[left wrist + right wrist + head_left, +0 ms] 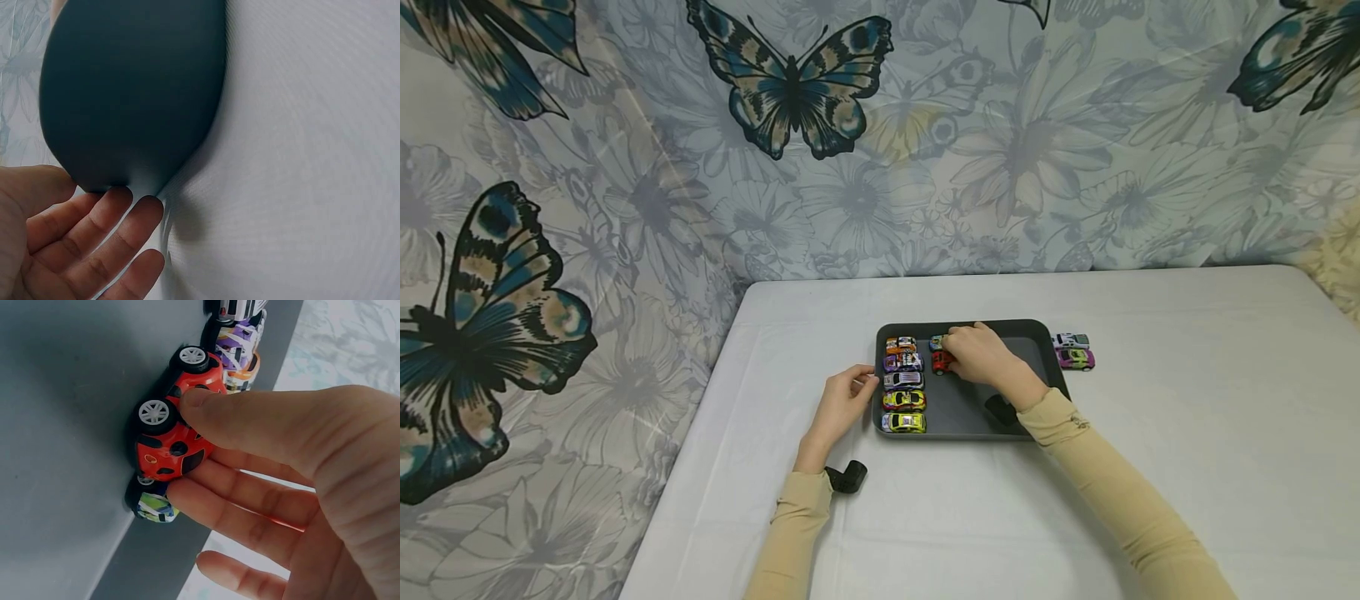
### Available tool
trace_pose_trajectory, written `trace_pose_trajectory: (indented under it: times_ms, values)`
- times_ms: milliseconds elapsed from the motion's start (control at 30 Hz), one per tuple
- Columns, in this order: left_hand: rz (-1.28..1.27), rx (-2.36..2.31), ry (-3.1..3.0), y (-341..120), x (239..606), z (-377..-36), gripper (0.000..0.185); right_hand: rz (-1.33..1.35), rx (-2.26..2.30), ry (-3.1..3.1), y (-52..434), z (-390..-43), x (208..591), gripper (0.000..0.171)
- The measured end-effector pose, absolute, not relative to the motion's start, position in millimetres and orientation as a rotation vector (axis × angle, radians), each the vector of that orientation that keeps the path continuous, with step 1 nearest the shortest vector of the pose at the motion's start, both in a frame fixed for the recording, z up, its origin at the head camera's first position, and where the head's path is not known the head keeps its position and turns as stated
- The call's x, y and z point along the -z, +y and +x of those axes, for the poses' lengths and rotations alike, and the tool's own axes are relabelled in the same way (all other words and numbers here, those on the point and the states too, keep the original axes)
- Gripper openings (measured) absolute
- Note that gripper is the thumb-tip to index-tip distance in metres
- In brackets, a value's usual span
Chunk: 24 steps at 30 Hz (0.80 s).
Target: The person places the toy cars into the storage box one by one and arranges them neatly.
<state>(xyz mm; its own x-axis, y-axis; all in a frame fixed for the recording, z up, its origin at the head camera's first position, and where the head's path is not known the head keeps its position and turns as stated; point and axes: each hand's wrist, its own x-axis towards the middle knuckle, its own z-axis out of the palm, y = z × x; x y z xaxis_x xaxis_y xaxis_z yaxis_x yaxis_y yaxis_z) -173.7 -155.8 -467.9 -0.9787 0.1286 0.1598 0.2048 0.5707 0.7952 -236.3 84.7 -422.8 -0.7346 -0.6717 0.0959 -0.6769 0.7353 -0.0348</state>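
The right hand pinches a small red toy car on the dark grey plastic tray; no writing is legible. Five cars line up just left of the grip, two more sit off the tray to its right. The left hand, fingers relaxed, touches the tray's left edge.

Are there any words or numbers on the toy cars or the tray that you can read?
None can be read.
Red car in the right hand: black spots and a small round orange mark, no letters visible.
Cars lined up on the tray: stripes and colours only, too small to read.
Two cars beside the tray: too small to read.
Left hand at the tray's edge: nothing written there.
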Motion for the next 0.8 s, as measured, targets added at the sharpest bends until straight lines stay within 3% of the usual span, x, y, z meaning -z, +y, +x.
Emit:
trace_pose_trajectory:
  times_ms: [500, 800]
  values:
    - [-0.294, 1.386, -2.698, -155.6, 469.6, -173.8, 0.023, 1.095, -0.118, -2.848, 88.0, -234.8, 415.5, 0.012]
    - [-0.295, 1.393, -2.701, -156.1, 468.2, -173.4, 0.023, 1.09, -0.13, -2.725, 101.2, -231.5, 406.2, 0.018]
